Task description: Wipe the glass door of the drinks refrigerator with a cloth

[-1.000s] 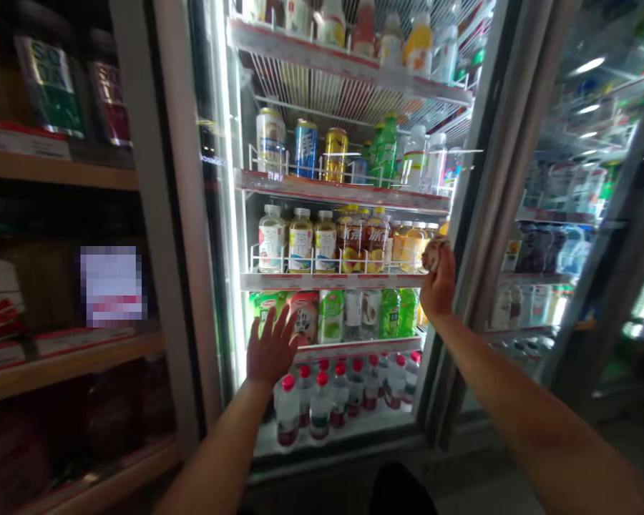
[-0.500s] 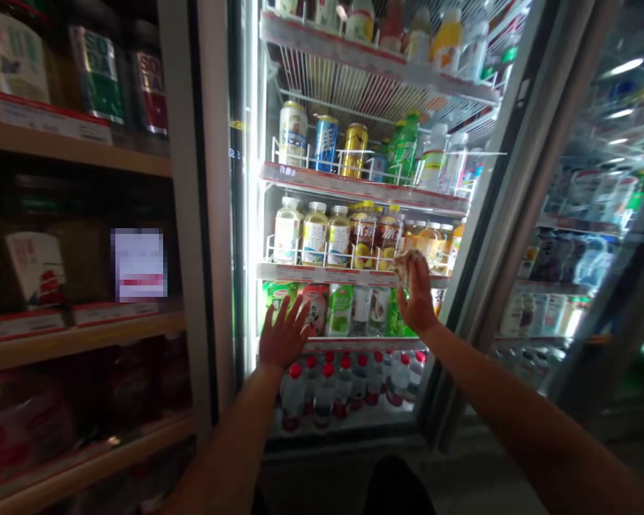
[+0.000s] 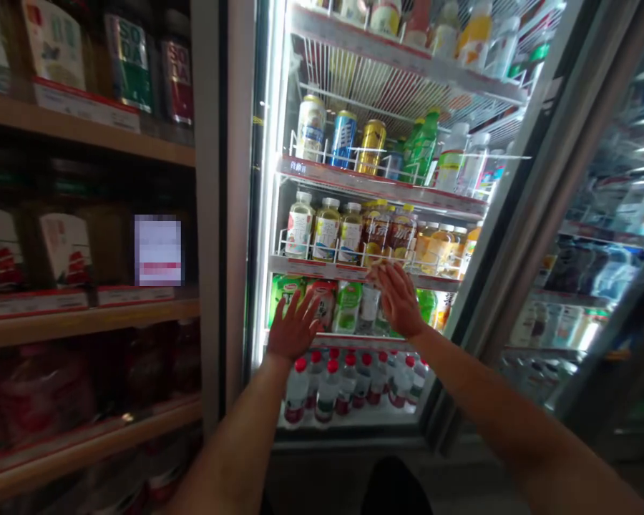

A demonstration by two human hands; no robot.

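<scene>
I face an open drinks fridge. My left hand (image 3: 294, 327) is open with fingers spread, resting at a red-labelled carton (image 3: 323, 298) on the third shelf down. My right hand (image 3: 400, 304) reaches to the front rail of the shelf above (image 3: 311, 267). Its fingers press a small crumpled light cloth (image 3: 376, 267) against that rail. Tea and juice bottles (image 3: 327, 229) stand in a row just behind the rail. Green bottles (image 3: 348, 306) sit between my two hands.
Red-capped water bottles (image 3: 327, 390) fill the bottom shelf. Cans (image 3: 343, 138) and green bottles stand higher up. The glass fridge door (image 3: 515, 236) hangs open on the right. Wooden shelves (image 3: 86, 318) with boxes stand to the left.
My right hand with the cloth has slid left along the shelf rail, from the right end to the middle. My left hand has stayed at the red carton. The view shifted left.
</scene>
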